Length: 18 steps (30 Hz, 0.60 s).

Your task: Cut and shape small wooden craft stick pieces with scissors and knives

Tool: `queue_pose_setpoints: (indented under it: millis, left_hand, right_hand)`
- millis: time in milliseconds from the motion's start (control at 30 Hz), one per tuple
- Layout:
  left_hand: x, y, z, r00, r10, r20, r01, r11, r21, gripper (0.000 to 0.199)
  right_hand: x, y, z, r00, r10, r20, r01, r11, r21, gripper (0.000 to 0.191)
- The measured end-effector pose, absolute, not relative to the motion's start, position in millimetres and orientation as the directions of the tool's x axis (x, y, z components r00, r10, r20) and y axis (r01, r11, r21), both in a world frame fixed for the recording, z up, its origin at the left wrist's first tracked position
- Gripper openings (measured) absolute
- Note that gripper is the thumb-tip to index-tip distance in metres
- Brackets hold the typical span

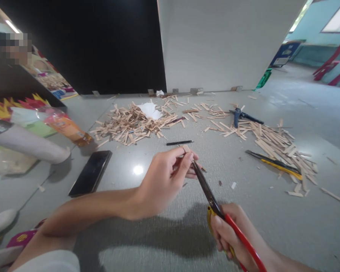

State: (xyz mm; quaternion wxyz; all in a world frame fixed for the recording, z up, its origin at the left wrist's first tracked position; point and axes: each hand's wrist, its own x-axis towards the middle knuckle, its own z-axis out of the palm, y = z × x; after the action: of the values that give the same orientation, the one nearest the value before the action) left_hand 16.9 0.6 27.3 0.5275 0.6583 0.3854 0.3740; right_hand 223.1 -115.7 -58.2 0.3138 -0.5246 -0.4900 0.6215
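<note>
My left hand (166, 177) pinches a small, pale wooden piece (186, 149) between thumb and fingers, near the middle of the view. Scissors (206, 185) with red and yellow handles are in my right hand (234, 230), its fingers wrapped round the handles. The dark blades point up and left, their tips touching or very close to my left fingertips; the exact contact is hidden. Just beyond my left hand, a black pen-like tool (180, 142) lies on the grey surface (147, 234).
Beyond lie heaps of wooden strips (127, 124), more strips (274, 143), a blue-black clamp-like tool (239, 115) and a yellow-black cutter (274, 164). Leftward are a phone (90, 173), a plastic bottle (69, 126) and a tube (31, 143). Upright panels (209, 45) stand behind.
</note>
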Motion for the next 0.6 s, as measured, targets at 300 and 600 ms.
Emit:
queue_pose_setpoints:
  millis: [300,600]
  left_hand:
    - [13.9,6.4,24.4,0.475,0.843,0.253,0.243,-0.402,0.882,0.029]
    - [19.8,4.1,19.1,0.44,0.882,0.167,0.138,-0.251,0.958,0.03]
  right_hand:
    - [225.8,-119.9,-55.1,-0.259,0.902,-0.346,0.128,-0.323,-0.938,0.068]
    - [208.7,-114.1,-28.4,-0.212,0.904,-0.372,0.195,-0.334,-0.922,0.078]
